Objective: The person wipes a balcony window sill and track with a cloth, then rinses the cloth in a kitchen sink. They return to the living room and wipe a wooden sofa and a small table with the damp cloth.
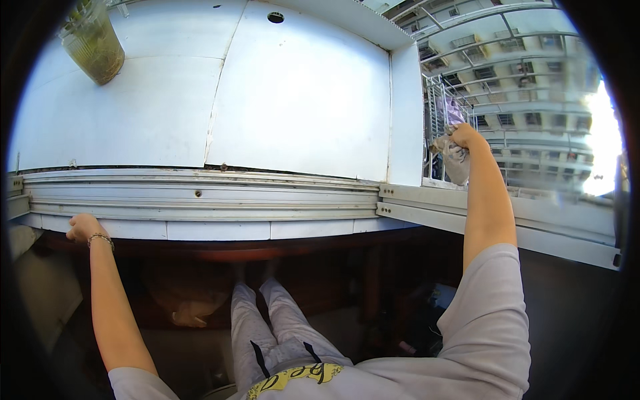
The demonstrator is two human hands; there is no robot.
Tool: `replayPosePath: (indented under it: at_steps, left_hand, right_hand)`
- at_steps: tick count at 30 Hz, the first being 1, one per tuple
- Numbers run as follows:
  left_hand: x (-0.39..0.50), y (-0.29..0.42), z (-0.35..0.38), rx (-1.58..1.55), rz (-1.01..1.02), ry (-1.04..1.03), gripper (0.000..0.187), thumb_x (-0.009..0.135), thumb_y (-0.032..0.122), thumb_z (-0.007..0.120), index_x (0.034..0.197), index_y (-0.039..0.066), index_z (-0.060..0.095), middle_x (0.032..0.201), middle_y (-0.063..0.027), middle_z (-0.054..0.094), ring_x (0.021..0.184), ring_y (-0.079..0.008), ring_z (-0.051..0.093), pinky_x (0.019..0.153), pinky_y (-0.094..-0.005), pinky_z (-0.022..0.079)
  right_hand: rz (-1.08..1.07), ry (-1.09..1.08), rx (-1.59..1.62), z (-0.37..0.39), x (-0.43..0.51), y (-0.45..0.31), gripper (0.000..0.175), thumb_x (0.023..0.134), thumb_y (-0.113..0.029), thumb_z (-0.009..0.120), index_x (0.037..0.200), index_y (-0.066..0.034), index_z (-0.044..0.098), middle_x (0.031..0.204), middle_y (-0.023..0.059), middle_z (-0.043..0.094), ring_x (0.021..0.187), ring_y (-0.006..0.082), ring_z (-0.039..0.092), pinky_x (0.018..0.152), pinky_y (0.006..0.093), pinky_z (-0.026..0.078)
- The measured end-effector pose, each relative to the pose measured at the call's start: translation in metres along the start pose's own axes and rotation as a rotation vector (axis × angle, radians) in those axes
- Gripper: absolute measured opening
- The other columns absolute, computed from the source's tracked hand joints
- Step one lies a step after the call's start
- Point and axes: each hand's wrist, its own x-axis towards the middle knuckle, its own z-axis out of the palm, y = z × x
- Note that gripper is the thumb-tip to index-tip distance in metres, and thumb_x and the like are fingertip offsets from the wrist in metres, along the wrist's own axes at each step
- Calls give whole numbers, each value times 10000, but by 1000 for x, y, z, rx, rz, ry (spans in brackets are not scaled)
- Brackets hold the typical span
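Note:
My right hand (464,136) reaches past the side wall of the window ledge and grips a crumpled grey-beige cloth (456,162). The cloth hangs down beside a white metal wire rack (436,102), and a lilac cloth (451,110) shows just beyond my fingers. On the left, my left hand (85,228), with a bracelet at the wrist, is curled against the edge of the white tiled sill (130,228). Nothing shows in its fingers.
An aluminium sliding-window track (210,195) runs across in front of me; another window rail (500,220) continues at right. A clear ribbed plastic cup (95,47) with a plant stands on the white ledge (150,110). Metal window bars (500,105) face a building outside.

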Motion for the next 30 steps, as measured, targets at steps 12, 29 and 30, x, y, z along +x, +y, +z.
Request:
replayPosePath:
  at_steps: [12,29,30]
  left_hand:
    - [-10,-17,47,-72,2,-43,483,927,260,369,1243,-105,368,1195,-370,513,1063,-460,576,867,-515,511]
    - [-41,26,-18,126,43,-33,518,1012,267,243,1420,-37,151,1331,-276,395,1165,-399,523,949,-460,526]
    - [-42,26,-18,121,46,-31,516,1012,264,243,1420,-38,153,1334,-277,393,1166,-401,521,952,-461,524]
  right_hand:
    - [105,-102,-13,53,30,112,502,767,-310,681,1088,73,635,1081,276,644,1029,442,610,857,406,501]
    - [-1257,-201,644,-64,-245,-500,339,794,-260,664,1079,-77,658,897,174,688,812,319,665,741,390,533]
    - [-1268,-69,677,-63,-259,-526,317,804,-250,645,1077,-88,639,898,161,685,820,332,659,725,415,528]
